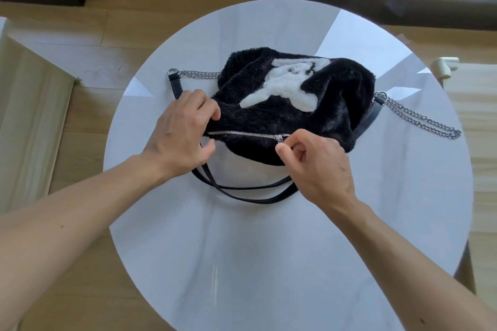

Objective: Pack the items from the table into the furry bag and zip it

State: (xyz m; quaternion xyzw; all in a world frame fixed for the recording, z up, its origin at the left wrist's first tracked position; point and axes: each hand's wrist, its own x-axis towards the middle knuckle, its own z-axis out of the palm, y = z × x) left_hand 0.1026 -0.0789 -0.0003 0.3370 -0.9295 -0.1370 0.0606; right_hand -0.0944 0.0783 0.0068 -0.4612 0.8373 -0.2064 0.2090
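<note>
The furry bag (290,105), black with a white plush figure on its upper face, lies on its side near the middle of the round white surface (269,263), with its chain-and-leather straps (242,191) trailing off to both sides and looping toward the person. The left hand (180,137) has its grip closed on the fur at the left end of the zipper (242,134). The right hand (317,166) has its grip pinched narrow on the zipper pull (279,138), and the silver teeth between the two hands are meshed.
</note>
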